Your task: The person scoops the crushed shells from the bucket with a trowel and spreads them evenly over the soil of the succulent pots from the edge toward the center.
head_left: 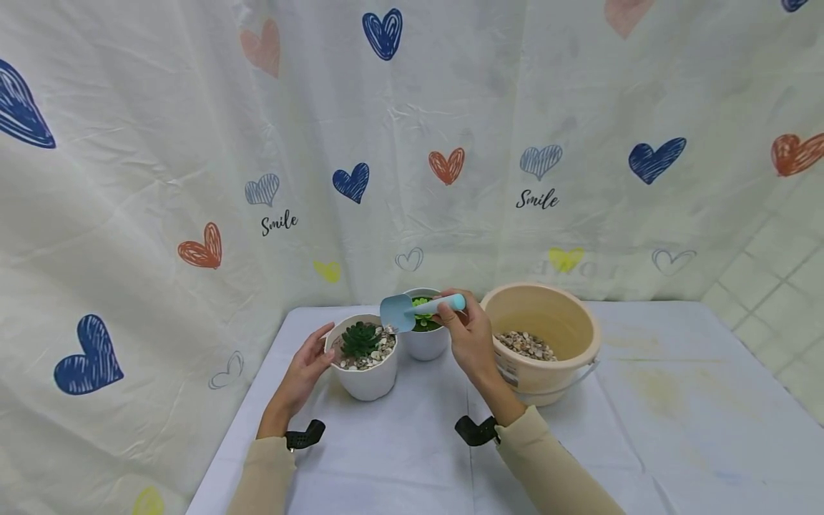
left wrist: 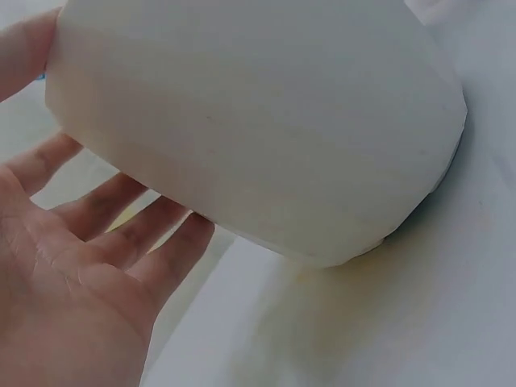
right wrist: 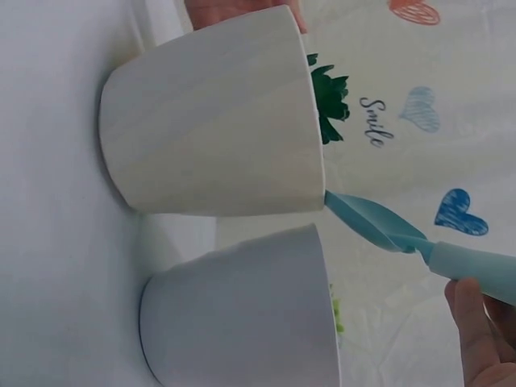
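Note:
My right hand (head_left: pixel 475 345) grips the pale blue handle of a small hand trowel (head_left: pixel 397 312). In the right wrist view, the blade of the trowel (right wrist: pixel 375 222) tilts down, its tip at the rim of a white flowerpot (right wrist: pixel 218 121). Inside that flowerpot (head_left: pixel 368 383) grows a dark green succulent (head_left: pixel 359 339), with pebbles (head_left: pixel 386 347) around it. My left hand (head_left: pixel 299 379) holds the pot's left side, thumb near the rim. The left wrist view shows its fingers (left wrist: pixel 173 258) against the pot wall.
Behind the trowel stands a second white pot (head_left: pixel 427 347) with a bright green plant (head_left: pixel 421 320). A beige bucket (head_left: pixel 547 375) with a handle, partly filled with pebbles (head_left: pixel 524 345), is at the right. A white cloth (head_left: pixel 412 443) covers the table; a heart-patterned curtain (head_left: pixel 476 229) hangs behind.

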Demonstrator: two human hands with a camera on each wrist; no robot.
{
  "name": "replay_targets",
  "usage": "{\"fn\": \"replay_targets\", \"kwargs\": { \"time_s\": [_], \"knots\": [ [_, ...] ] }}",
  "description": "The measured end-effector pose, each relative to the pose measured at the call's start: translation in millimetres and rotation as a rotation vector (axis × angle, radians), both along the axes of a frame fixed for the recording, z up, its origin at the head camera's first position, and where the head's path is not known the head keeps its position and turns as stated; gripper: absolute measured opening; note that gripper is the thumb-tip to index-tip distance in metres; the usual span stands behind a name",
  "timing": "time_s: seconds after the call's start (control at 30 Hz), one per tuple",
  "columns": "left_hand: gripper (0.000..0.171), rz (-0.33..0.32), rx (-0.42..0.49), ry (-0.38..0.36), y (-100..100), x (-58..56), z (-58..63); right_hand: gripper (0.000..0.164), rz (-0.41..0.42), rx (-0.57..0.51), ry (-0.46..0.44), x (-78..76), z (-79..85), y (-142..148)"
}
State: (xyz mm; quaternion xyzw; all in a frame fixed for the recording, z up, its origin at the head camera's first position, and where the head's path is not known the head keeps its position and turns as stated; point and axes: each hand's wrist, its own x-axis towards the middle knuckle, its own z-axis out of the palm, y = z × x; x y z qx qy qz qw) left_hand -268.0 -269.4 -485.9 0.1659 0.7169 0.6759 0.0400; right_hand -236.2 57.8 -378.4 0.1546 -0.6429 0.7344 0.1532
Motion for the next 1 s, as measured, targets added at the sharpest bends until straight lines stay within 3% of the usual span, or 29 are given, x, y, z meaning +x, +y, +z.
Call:
{"fn": "replay_targets", "kwargs": {
  "time_s": [0.13,0.33,0.47,0.6,1.0],
  "knots": [
    [0.065,0.027,-0.083,0.011,3.7,4.0,4.3,0.029,0.006,0.002,0.01,0.0,-0.7,-0.7],
    [0.093,0.039,-0.207,-0.014,17.5,10.6,10.0,0.03,-0.001,0.017,0.012,1.6,-0.5,-1.8],
    [0.101,0.106,-0.253,-0.014,25.7,10.0,10.4,0.028,-0.004,0.015,0.012,2.4,-0.8,-2.6],
    [0.1,0.133,-0.237,-0.017,29.3,8.7,9.0,0.028,-0.011,0.009,0.015,1.7,-1.5,-2.5],
    [0.099,0.086,-0.134,-0.034,27.1,6.6,4.3,0.029,-0.016,0.043,0.026,3.4,0.2,-2.9]
  ]
}}
